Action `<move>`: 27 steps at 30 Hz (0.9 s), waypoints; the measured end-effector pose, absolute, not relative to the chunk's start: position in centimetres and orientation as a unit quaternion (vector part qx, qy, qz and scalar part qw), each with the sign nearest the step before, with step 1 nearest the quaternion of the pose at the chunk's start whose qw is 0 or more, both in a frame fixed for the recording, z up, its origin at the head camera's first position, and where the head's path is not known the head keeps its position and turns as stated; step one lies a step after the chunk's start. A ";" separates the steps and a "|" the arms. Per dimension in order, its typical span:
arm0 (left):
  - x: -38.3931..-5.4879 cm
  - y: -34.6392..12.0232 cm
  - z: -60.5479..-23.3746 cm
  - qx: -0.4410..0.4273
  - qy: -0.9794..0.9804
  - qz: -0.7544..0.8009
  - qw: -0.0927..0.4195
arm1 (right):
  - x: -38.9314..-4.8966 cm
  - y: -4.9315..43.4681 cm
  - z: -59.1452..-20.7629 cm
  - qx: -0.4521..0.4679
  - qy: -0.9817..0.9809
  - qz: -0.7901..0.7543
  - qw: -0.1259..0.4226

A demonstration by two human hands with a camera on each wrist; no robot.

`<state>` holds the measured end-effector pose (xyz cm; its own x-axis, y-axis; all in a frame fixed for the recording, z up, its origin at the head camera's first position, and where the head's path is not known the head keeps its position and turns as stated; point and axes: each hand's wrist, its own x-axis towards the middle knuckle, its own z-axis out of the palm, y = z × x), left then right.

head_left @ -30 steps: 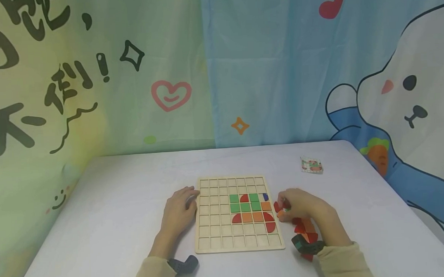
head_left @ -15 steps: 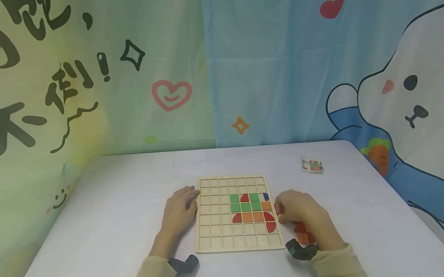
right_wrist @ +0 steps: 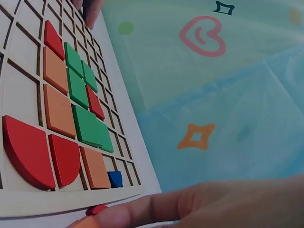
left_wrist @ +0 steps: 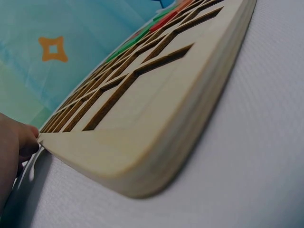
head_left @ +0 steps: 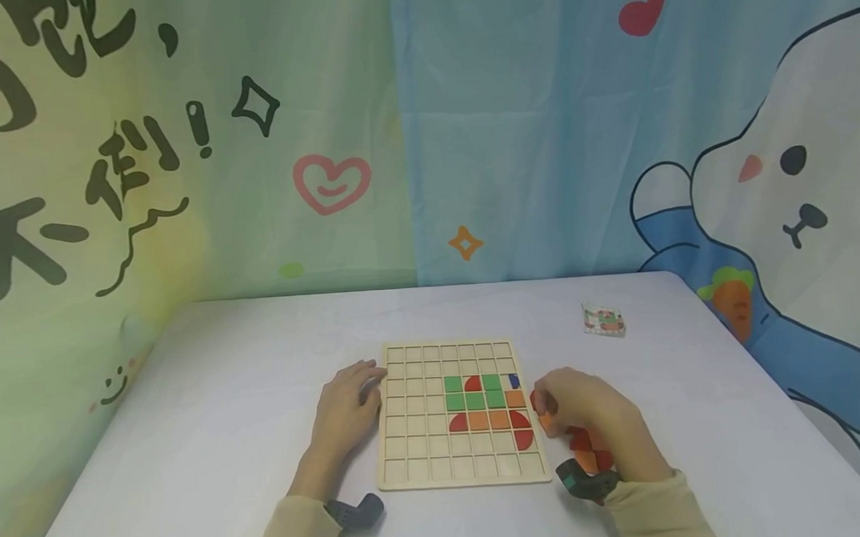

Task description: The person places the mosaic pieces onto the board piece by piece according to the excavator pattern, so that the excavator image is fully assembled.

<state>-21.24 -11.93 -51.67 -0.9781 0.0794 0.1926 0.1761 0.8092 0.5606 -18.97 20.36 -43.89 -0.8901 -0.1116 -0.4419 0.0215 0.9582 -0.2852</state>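
Head view: printed curtain point(head_left: 482, 138) backs a white table point(head_left: 275, 347) bearing 1 board point(head_left: 418, 445).

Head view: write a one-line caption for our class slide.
Left hand touching a gridded board, right hand on an orange tile beside it.

Left hand point(head_left: 347, 416): back upward, fingers point(head_left: 358, 373) loosely extended forward, thumb point(head_left: 371, 406) spread away from them. Left wrist point(head_left: 315, 472) behind hand, beige-sleeved left forearm point(head_left: 297, 532) slanting forward and inward. Right hand point(head_left: 580, 402): well apart from left, fingers curled down in pinch, knuckles toward left hand. Right wrist point(head_left: 644, 451) behind it, beige-sleeved right forearm point(head_left: 660, 513) also slanting inward.
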 end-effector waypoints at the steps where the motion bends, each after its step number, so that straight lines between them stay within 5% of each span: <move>1: -21.2 -11.9 -51.7 -0.067 -0.948 -0.300 0.079 | -19.0 20.4 -43.9 -0.022 0.961 -0.149 0.232; 14: -21.2 -12.0 -51.6 -0.066 -0.947 -0.305 0.073 | -19.5 20.7 -43.0 -0.097 0.954 -0.218 0.183; 27: -21.3 -12.1 -51.6 -0.068 -0.947 -0.305 0.070 | -18.5 17.9 -43.3 -0.220 0.913 -0.262 0.222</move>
<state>-21.27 -12.09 -51.63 -0.9810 0.0857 0.1743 0.1714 0.8042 0.5692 -18.45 17.95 -43.26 -0.8054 -0.5170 -0.2897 -0.2849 0.7665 -0.5756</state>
